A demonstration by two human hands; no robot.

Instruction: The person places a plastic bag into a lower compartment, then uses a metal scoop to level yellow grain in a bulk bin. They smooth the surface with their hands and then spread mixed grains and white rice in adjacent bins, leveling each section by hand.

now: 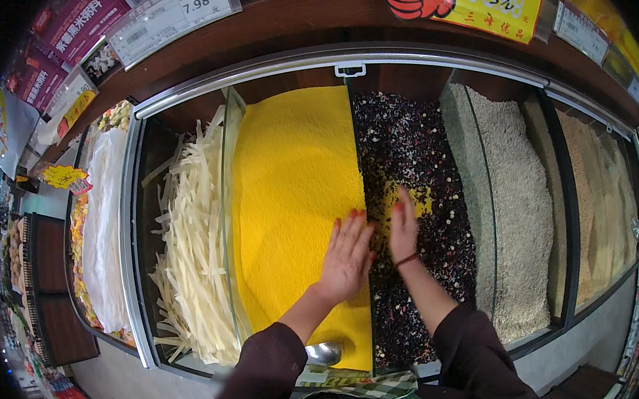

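My left hand (346, 261) lies palm down with fingers extended, over the edge of a mound of fine yellow grain or meal (297, 201), close to the glass divider (371, 309). Nothing is held in it. My right hand (404, 232) is held edge-on across that divider, above a dark mixed grain (445, 268) with pale and reddish bits. It looks slightly blurred and empty. Around its fingers, a patch of yellow grain (423, 200) lies on the dark mix. A metal scoop (325, 353) rests on the yellow mound near the front, partly behind my left sleeve.
Pale flat dried strips (199, 255) fill the left compartment; greyish-white grain (517, 210) fills one at right. Glass dividers separate the compartments. A metal rail (285, 65) runs along the back, below a brown shelf (303, 18) with price tags. White plastic (106, 229) covers a bin further left.
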